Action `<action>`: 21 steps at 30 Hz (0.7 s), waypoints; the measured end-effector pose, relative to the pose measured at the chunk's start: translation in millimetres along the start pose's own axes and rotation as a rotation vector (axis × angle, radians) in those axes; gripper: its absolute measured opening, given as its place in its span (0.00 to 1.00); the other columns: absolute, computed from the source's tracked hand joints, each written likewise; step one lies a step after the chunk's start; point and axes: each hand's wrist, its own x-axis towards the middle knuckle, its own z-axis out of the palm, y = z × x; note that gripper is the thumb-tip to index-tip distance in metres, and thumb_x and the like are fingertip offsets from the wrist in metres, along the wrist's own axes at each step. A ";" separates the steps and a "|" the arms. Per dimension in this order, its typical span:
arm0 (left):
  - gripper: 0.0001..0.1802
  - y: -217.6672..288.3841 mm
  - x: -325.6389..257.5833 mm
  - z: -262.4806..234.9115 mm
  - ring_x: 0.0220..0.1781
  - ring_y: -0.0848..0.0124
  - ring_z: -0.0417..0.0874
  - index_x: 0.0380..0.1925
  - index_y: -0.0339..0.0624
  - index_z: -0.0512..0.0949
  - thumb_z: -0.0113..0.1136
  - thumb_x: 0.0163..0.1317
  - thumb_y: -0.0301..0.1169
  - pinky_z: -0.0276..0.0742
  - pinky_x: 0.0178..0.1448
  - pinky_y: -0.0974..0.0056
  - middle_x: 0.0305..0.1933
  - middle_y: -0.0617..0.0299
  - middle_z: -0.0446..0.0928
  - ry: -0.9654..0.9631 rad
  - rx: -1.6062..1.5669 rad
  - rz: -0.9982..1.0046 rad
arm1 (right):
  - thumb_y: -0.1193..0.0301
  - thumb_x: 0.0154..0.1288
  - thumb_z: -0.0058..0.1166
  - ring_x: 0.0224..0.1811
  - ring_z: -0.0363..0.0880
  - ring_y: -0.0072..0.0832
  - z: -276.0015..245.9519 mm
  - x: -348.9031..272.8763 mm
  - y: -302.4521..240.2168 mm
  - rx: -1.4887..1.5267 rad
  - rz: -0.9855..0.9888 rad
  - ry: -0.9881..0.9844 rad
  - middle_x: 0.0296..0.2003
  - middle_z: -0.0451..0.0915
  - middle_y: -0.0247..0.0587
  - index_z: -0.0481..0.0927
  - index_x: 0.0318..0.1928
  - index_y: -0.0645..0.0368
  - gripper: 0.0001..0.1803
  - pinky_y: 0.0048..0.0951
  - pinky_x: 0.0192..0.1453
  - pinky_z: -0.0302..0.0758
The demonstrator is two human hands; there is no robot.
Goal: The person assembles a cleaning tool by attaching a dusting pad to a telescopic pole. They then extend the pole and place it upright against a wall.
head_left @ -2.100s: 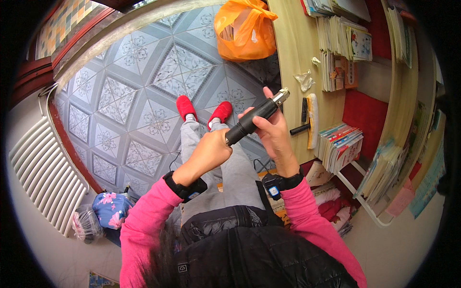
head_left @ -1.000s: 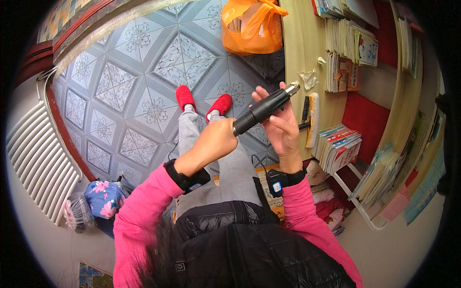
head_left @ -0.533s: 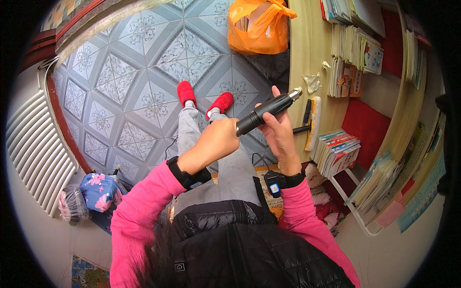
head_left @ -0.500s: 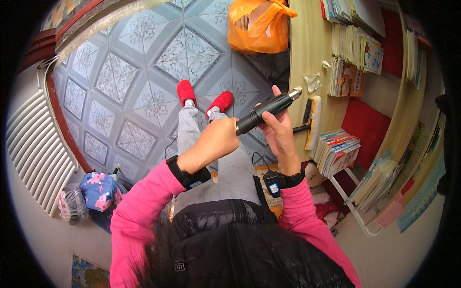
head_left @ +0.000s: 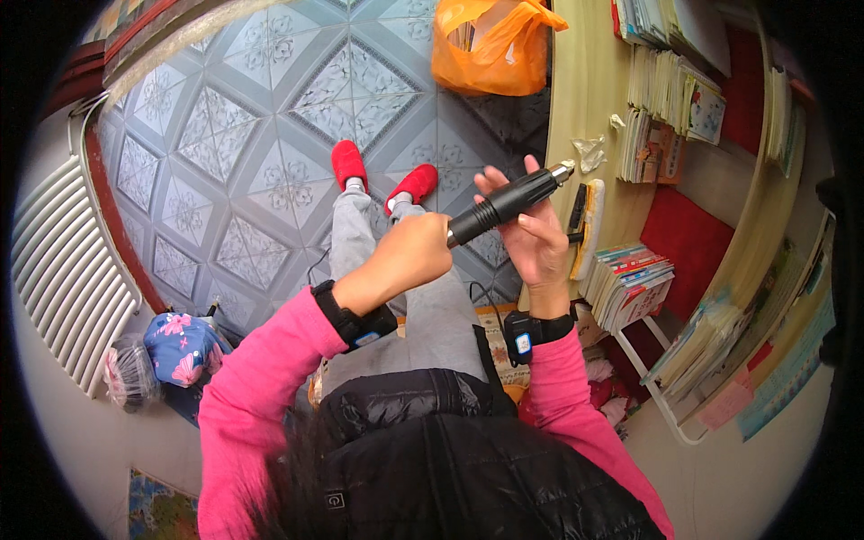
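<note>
My left hand [head_left: 409, 259] is wrapped round the lower end of a black cylindrical tool handle [head_left: 504, 209]. The handle has a ribbed collar and a silver metal tip with a pale end, and it slants up to the right. Behind its upper half is my right hand [head_left: 538, 247], palm toward me, fingers spread and thumb off the handle. Whether the right palm touches it I cannot tell. Just right of this hand a yellow-and-white cleaning head [head_left: 589, 229] with black parts stands against the pale wooden furniture edge.
An orange plastic bag [head_left: 493, 49] sits on the tiled floor ahead. Shelves with stacked books [head_left: 630, 283] run along the right, with a crumpled white scrap [head_left: 590, 153] on the wood. On the left are a white radiator [head_left: 76, 279] and a blue flowered bundle [head_left: 184, 346].
My right hand has loosened, its fingers spreading and its thumb coming off the handle. Handle and hands have shifted slightly to the right; the left grip stays.
</note>
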 end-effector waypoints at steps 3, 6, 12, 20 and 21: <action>0.10 -0.9 0.6 1.1 0.35 0.43 0.81 0.31 0.34 0.76 0.50 0.46 0.21 0.74 0.39 0.49 0.28 0.38 0.77 -0.005 0.014 0.009 | 0.70 0.63 0.55 0.56 0.75 0.43 -1.4 2.2 3.2 -0.025 0.064 -0.004 0.53 0.72 0.53 0.42 0.72 0.49 0.44 0.43 0.60 0.71; 0.10 -0.6 -0.8 1.3 0.36 0.44 0.81 0.30 0.34 0.76 0.51 0.46 0.21 0.74 0.40 0.49 0.28 0.38 0.78 -0.006 0.024 -0.004 | 0.69 0.64 0.56 0.53 0.77 0.41 -3.2 3.5 6.1 -0.124 0.065 0.024 0.51 0.73 0.52 0.46 0.71 0.56 0.41 0.40 0.57 0.75; 0.09 -2.9 0.9 -4.0 0.36 0.44 0.81 0.30 0.33 0.76 0.52 0.45 0.22 0.74 0.41 0.50 0.28 0.38 0.77 -0.093 -0.007 0.011 | 0.70 0.66 0.49 0.51 0.75 0.37 -6.8 5.6 -2.8 -0.023 -0.075 0.117 0.49 0.73 0.49 0.57 0.67 0.64 0.31 0.42 0.61 0.72; 0.10 -4.6 -6.0 -2.7 0.37 0.44 0.81 0.29 0.32 0.75 0.53 0.44 0.22 0.74 0.41 0.51 0.29 0.38 0.77 -0.082 -0.023 0.020 | 0.70 0.66 0.50 0.51 0.75 0.38 -4.8 4.6 -5.2 -0.059 -0.051 0.102 0.49 0.74 0.50 0.61 0.63 0.65 0.27 0.42 0.61 0.73; 0.10 -4.3 -6.9 -2.6 0.37 0.44 0.81 0.30 0.32 0.75 0.53 0.44 0.22 0.74 0.41 0.51 0.29 0.38 0.77 -0.073 -0.024 0.016 | 0.70 0.67 0.50 0.51 0.75 0.38 -4.9 5.1 -5.6 -0.059 -0.058 0.116 0.48 0.74 0.50 0.61 0.63 0.65 0.27 0.41 0.60 0.73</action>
